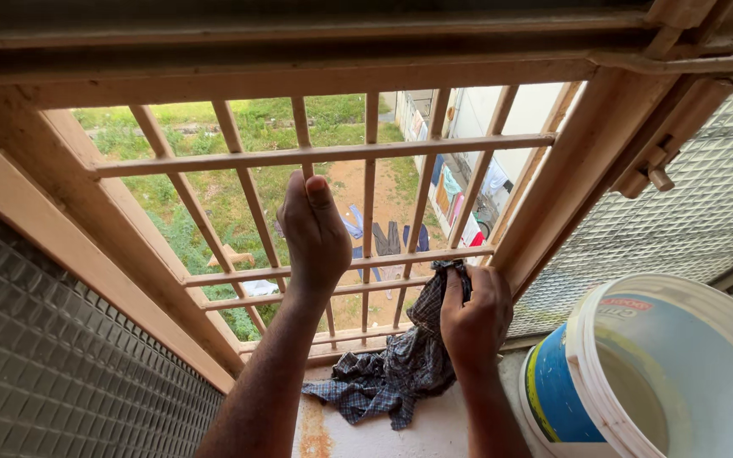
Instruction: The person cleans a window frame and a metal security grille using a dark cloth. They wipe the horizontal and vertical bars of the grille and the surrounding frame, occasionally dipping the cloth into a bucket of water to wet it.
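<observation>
At an open window's stained sill (434,428), one bucket (638,373); my left hand (314,233) fingers clamped on one grille bar (305,136), right hand (474,318) fingers on one checked cloth (388,377).

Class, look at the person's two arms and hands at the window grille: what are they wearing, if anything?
Nothing shows on them. The left hand and right hand are bare, with no gloves, rings or watch in view, and both forearms are uncovered down to the frame edge, no sleeves.

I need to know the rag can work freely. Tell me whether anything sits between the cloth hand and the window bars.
Nothing visible does. The right hand already grips the checked cloth and presses its upper end against the lower crossbar of the window grille. The left hand holds an upright bar further left, and the white bucket stands off to the right.
</observation>
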